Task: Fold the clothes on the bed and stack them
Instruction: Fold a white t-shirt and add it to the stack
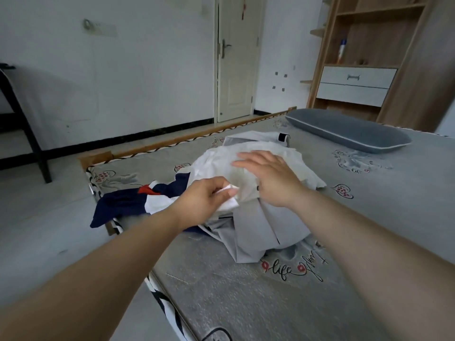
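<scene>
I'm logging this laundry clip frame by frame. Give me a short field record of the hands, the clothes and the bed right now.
left hand: pinches an edge of the white garment
right hand: fingers straight, over the white garment; contact unclear
pile: white garment on top, grey garment beneath, navy, white and red garment at the left, hanging over the bed edge
folded stack: none visible
bed: grey patterned cover, grey pillow at the far side

A heap of clothes [258, 225] lies on the bed [246, 303] under the fingers [248, 159] of the right hand [273, 179]. Left of them, the left hand [206, 200] pinches a garment [216, 166] atop the heap. A pillow [349, 130] lies well right of and beyond the fingers.
</scene>
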